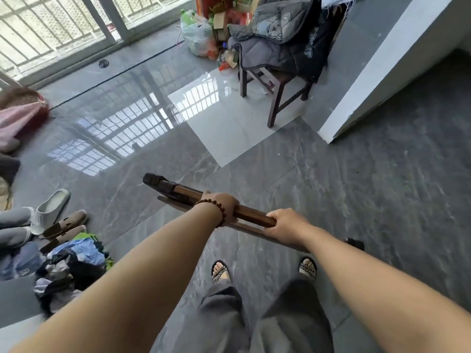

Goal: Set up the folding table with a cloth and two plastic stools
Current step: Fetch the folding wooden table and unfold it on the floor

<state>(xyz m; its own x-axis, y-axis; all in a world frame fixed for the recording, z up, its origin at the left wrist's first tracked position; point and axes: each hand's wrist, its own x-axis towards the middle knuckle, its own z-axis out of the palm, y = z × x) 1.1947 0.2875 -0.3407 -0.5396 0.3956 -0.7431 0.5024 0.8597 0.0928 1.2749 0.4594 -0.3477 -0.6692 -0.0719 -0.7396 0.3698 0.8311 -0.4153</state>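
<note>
We're in somebody's home, in a lived-in room by the balcony: glossy grey tile floor, barred sliding doors letting daylight in, slippers kicked off beside a heap of clothes, a wooden chair draped in a quilted jacket, and a plastic bag of bottles behind.

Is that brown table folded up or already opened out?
Folded. The table shows edge-on as a thin flat slab, no legs spread, with the left hand and right hand holding its top edge.
</note>
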